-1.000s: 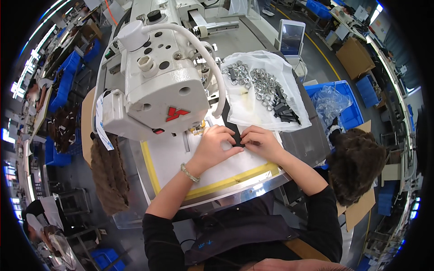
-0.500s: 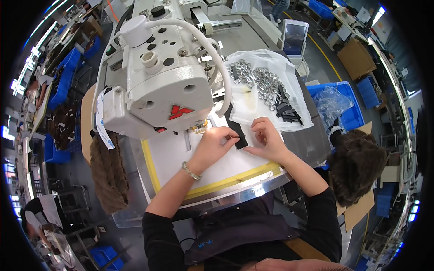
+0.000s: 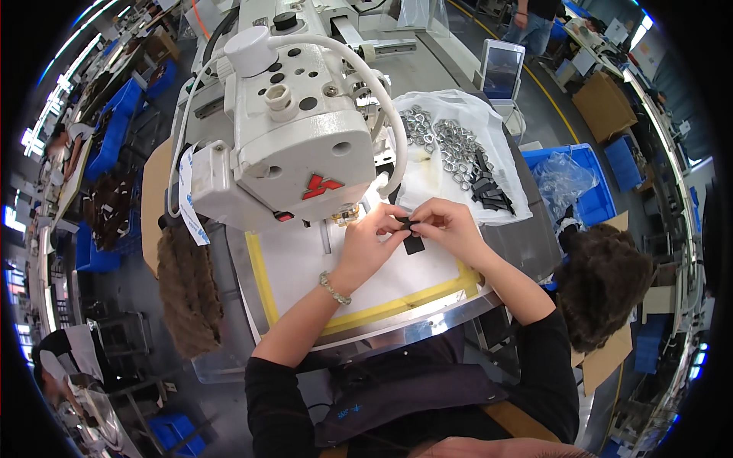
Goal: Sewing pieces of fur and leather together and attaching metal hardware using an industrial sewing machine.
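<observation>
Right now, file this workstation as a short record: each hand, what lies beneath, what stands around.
Left hand: grip pinched on a small black piece
Right hand: grip pinched on the same piece
Beneath: black strip on a white sheet
Ahead, left: white sewing machine head
Ahead, right: white cloth bearing metal rings
Far right: blue bin containing clear plastic

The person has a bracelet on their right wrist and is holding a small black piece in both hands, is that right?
Not quite: the head view shows the bracelet on the wrist of the left hand, not the right hand. Both do hold the small black piece.
</observation>
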`<state>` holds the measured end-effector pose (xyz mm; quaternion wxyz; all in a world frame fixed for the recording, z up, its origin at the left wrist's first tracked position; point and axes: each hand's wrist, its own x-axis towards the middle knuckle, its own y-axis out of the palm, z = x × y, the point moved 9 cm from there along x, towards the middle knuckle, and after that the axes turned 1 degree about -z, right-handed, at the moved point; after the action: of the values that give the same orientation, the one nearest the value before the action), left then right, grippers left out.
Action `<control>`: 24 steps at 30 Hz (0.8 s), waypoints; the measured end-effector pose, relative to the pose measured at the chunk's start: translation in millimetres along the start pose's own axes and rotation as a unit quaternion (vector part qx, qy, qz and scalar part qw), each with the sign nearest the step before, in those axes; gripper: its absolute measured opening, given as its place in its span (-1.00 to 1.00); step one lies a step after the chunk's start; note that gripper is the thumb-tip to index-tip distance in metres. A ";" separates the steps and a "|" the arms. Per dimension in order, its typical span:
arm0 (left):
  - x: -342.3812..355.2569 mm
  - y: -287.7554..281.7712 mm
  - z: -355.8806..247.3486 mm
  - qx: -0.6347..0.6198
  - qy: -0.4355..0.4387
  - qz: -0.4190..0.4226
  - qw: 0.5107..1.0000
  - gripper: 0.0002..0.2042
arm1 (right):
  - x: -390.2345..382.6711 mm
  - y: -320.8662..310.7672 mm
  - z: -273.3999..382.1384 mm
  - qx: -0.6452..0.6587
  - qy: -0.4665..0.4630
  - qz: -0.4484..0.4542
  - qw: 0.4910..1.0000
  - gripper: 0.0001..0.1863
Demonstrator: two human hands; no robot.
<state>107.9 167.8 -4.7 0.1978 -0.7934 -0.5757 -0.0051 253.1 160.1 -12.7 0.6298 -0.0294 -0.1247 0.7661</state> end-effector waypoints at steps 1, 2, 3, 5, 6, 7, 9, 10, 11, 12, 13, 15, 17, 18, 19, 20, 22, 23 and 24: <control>0.0 -0.2 2.1 -0.001 0.001 0.000 1.000 -0.80 | 1.4 1.6 -6.5 -0.003 0.024 0.012 1.000 -0.83; -0.5 1.5 2.7 -0.013 0.013 0.012 1.000 -0.82 | 1.7 3.0 -11.8 -0.006 0.049 0.025 0.998 -0.89; -1.4 2.8 3.7 -0.025 0.023 0.023 0.999 -0.84 | 1.8 2.0 -9.2 -0.007 0.050 0.025 0.998 -0.89; 0.3 6.7 26.1 -0.089 -0.065 0.064 0.992 -0.86 | 1.5 2.5 4.8 -0.070 0.011 0.044 0.997 -0.90; -1.5 14.4 40.0 -0.151 -0.151 0.107 0.971 -0.88 | 0.6 1.1 3.5 -0.070 0.013 0.043 0.997 -0.90; 0.5 12.7 40.6 -0.153 -0.152 0.108 0.971 -0.88 | -0.4 0.8 3.3 -0.073 0.007 0.047 0.996 -0.89; -0.7 19.4 42.6 -0.135 -0.178 0.171 0.960 -0.91 | -0.6 0.7 2.7 -0.075 0.002 0.052 0.996 -0.89; 0.2 18.6 43.4 -0.135 -0.179 0.172 0.959 -0.91 | 0.2 1.4 4.0 -0.074 -0.005 0.054 0.996 -0.89; 0.3 18.4 45.0 -0.139 -0.186 0.172 0.957 -0.91 | 0.6 2.2 5.0 -0.073 -0.013 0.056 0.996 -0.88; 0.4 18.7 46.2 -0.143 -0.192 0.173 0.955 -0.91 | 0.6 2.1 4.7 -0.073 -0.012 0.055 0.996 -0.88; 0.5 19.0 46.8 -0.144 -0.192 0.174 0.955 -0.91 | 0.5 2.7 4.6 -0.076 -0.013 0.058 0.995 -0.88; 1.3 20.5 43.3 -0.162 -0.172 0.179 0.955 -0.91 | -0.1 3.8 3.5 -0.079 -0.014 0.061 0.995 -0.88; 1.4 20.4 41.3 -0.167 -0.175 0.181 0.953 -0.90 | -0.8 5.3 3.5 -0.066 -0.024 0.063 0.995 -0.88; 1.1 20.7 40.5 -0.173 -0.178 0.182 0.951 -0.90 | -1.0 5.6 3.6 -0.066 -0.023 0.064 0.995 -0.88; 1.0 20.8 41.1 -0.174 -0.179 0.182 0.951 -0.90 | -1.0 5.9 5.1 -0.072 -0.027 0.066 0.995 -0.89; 1.0 20.6 41.9 -0.174 -0.179 0.181 0.951 -0.90 | -1.1 6.3 6.5 -0.077 -0.031 0.068 0.994 -0.89; 0.4 21.2 42.6 -0.174 -0.180 0.180 0.951 -0.89 | -1.4 6.0 7.6 -0.078 -0.031 0.067 0.994 -0.89; 0.5 21.1 41.6 -0.179 -0.174 0.176 0.952 -0.90 | -1.4 5.7 7.9 -0.079 -0.032 0.066 0.994 -0.89; 1.0 21.1 40.5 -0.185 -0.168 0.171 0.953 -0.90 | -1.7 5.4 7.3 -0.079 -0.032 0.066 0.994 -0.89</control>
<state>118.7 176.2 -48.3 -0.0541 -0.8922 -0.4450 0.0557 246.8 156.4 -7.1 0.5697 -0.0626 -0.2024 0.7941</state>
